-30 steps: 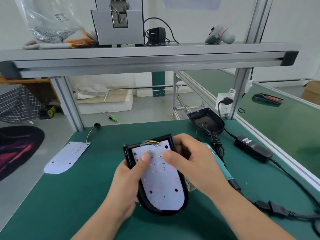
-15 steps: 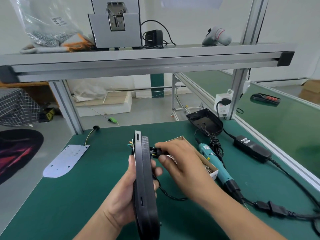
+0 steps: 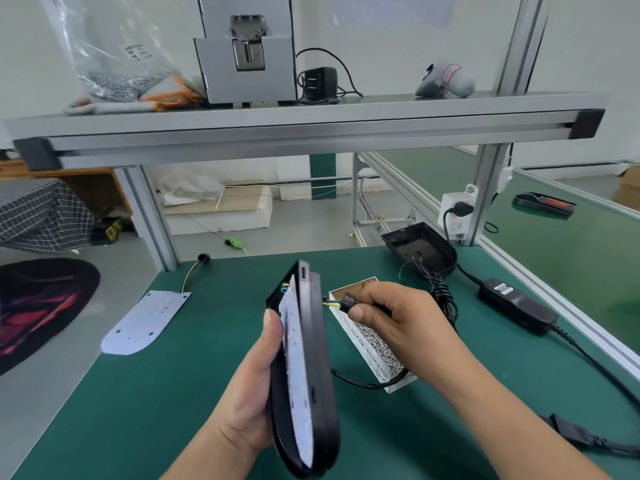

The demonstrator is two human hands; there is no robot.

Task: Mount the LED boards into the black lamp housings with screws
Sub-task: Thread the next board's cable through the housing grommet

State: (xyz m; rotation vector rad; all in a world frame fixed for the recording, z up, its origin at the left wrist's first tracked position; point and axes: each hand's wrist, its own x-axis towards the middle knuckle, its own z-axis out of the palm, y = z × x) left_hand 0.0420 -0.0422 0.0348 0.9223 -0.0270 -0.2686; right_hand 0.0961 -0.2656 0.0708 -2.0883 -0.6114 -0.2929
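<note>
My left hand grips a black lamp housing held on edge above the green table, with a white LED board seated inside it, facing left. My right hand pinches the black cable grommet at the housing's back, where yellow and green wires come out. A black cable loops down from it. A second LED board lies flat on the table at left. Another empty black housing sits at the back right.
An open cardboard box of small screws lies behind the held housing. A black power adapter and its cables run along the right side. An aluminium shelf crosses overhead. A wall socket hangs on the right post.
The housing went from lying face-up in both hands to standing on edge. My right hand left the board's face and took hold of the cable grommet at the back, pulling it slightly away.
</note>
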